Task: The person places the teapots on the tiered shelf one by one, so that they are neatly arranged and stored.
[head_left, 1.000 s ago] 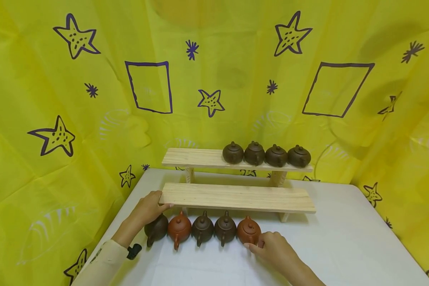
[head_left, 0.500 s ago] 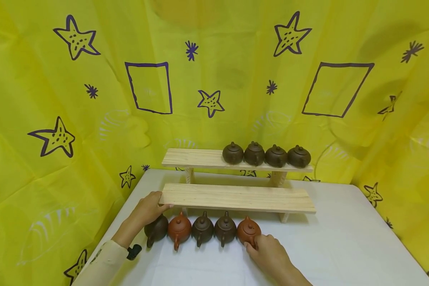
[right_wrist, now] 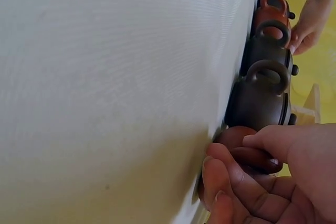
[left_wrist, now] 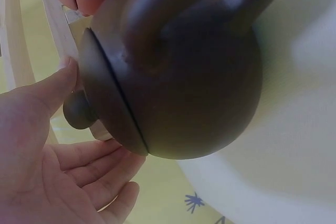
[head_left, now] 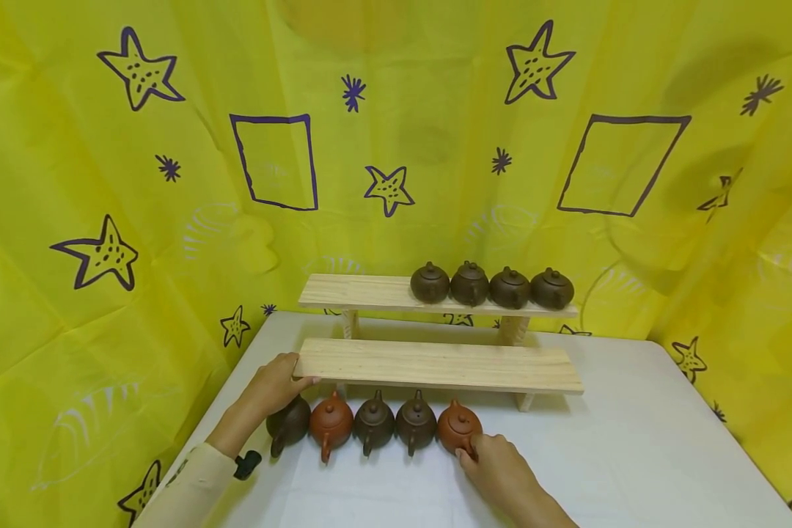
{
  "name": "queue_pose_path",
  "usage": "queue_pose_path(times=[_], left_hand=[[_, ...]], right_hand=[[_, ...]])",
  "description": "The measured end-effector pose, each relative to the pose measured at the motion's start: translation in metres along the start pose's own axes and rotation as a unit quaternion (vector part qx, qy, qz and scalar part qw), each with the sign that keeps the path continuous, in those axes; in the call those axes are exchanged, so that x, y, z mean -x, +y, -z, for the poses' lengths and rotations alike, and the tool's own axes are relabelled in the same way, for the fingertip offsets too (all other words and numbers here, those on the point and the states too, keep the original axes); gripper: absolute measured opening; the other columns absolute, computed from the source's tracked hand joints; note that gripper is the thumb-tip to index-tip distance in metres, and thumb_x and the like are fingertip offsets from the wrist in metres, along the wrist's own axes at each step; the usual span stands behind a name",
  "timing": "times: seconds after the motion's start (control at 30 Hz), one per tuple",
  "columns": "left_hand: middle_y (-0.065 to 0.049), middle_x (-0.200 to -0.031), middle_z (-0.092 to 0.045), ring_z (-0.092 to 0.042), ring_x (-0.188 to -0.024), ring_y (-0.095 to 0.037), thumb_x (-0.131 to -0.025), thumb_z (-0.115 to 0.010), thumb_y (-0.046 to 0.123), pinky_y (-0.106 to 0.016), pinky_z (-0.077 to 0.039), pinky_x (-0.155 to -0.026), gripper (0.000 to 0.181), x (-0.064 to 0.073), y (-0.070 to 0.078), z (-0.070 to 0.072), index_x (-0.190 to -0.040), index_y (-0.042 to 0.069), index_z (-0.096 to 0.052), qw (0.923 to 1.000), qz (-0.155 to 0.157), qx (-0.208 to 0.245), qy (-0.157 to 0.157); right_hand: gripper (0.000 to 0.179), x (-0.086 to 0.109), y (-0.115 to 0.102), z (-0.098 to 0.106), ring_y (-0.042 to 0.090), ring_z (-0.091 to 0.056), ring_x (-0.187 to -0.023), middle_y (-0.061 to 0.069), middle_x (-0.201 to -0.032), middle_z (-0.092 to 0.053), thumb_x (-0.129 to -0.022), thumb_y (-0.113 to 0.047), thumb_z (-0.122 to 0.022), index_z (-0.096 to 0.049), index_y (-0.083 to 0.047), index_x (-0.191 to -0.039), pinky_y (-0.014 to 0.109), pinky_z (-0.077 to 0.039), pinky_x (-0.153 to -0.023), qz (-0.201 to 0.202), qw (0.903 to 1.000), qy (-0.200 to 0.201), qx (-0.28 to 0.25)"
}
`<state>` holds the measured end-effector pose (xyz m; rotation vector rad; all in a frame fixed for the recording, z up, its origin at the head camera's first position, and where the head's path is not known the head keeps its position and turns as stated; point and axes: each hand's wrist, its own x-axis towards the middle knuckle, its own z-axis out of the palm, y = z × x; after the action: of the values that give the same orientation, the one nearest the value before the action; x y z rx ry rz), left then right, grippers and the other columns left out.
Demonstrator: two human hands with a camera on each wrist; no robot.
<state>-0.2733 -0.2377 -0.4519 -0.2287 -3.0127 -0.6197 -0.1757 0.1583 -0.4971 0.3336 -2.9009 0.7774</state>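
My right hand (head_left: 501, 469) pinches the handle of the reddish-orange clay teapot (head_left: 459, 421) at the right end of a row on the table. In the right wrist view, thumb and fingers close round that handle (right_wrist: 258, 160). My left hand (head_left: 272, 383) grips the left end of the lower wooden shelf (head_left: 435, 364), thumb along its front edge. Just below that hand stands a dark brown teapot (left_wrist: 194, 87), which covers part of the fingers in the left wrist view. Between the row's ends are another reddish teapot (head_left: 331, 419) and two dark ones, handles toward me.
Several dark teapots, one of them a round teapot (head_left: 430, 283), stand on the right half of the upper shelf (head_left: 356, 290). A white cloth (head_left: 633, 440) covers the table. Yellow patterned curtains (head_left: 435, 132) hang behind and at both sides.
My right hand has moved slightly left and its fingers have closed round the right-hand teapot's handle. That teapot's tilt differs very slightly. The left hand has stayed on the shelf end.
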Motion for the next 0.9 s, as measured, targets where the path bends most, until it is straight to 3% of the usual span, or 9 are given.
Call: queue_pose_path(times=[0.53,0.9], left_hand=[[-0.029,-0.120,-0.066,-0.067,-0.108,-0.042,-0.097,-0.077,0.037,-0.061,-0.051,-0.094,0.065,0.000,0.001,0.003,-0.132,-0.014,-0.058,1.0000,-0.004,0.000,0.006],[-0.029,-0.122,-0.066,-0.066,-0.111,-0.043,-0.097,-0.078,0.038,-0.061,-0.050,-0.096,0.066,0.001,0.003,0.003,-0.133,-0.013,-0.058,1.0000,0.001,0.003,-0.001]], right_hand=[[0.032,0.003,0.002,-0.003,0.010,-0.044,-0.052,-0.002,-0.057,-0.056,-0.091,-0.013,-0.080,-0.058,-0.012,-0.068,0.027,-0.038,-0.049,0.018,0.9984,0.050,0.018],[0.029,0.010,0.003,0.007,0.003,-0.039,-0.052,-0.010,-0.058,-0.047,-0.094,-0.012,-0.078,-0.061,-0.014,-0.070,0.023,-0.035,-0.051,0.030,0.9991,0.018,-0.024]])
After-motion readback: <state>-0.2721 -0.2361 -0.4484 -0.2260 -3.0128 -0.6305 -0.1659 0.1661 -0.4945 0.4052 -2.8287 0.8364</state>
